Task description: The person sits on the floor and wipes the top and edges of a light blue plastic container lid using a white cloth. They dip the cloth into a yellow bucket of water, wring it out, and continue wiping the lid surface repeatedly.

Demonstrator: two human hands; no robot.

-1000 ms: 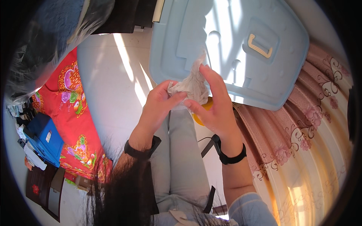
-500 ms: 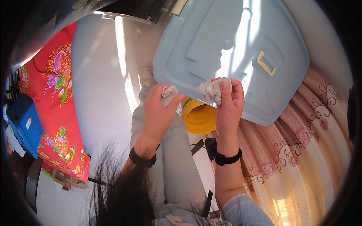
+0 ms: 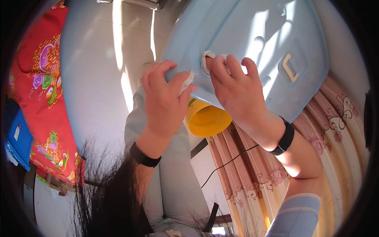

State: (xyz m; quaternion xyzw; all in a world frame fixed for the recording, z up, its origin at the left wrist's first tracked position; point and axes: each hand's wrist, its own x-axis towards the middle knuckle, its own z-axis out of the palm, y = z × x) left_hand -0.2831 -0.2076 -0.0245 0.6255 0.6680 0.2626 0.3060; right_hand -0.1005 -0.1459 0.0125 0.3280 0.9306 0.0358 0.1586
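Note:
My left hand (image 3: pixel 164 93) is closed on a crumpled white tissue (image 3: pixel 189 80), which shows between thumb and fingers beside the near left edge of a big light-blue storage box lid (image 3: pixel 221 85). Palm down over that lid, my right hand (image 3: pixel 241 89) has its fingertips at another wadded white tissue (image 3: pixel 204 65), down against the lid's surface. The fingers partly hide this wad. A cream handle (image 3: pixel 290 68) sits in a recess on the lid, right of my right hand.
Below the lid's near edge is a yellow bucket-like container (image 3: pixel 205 120), tilted towards me. A pink floral curtain (image 3: pixel 272 170) hangs at the right, with a black cable (image 3: pixel 229 162) near it. On the left are a red patterned cloth (image 3: pixel 43 102) and a blue box (image 3: pixel 19 134).
My right hand has turned over and moved from above the near edge onto the lid, bringing its tissue down. My left hand has shifted slightly up and left, still with its tissue.

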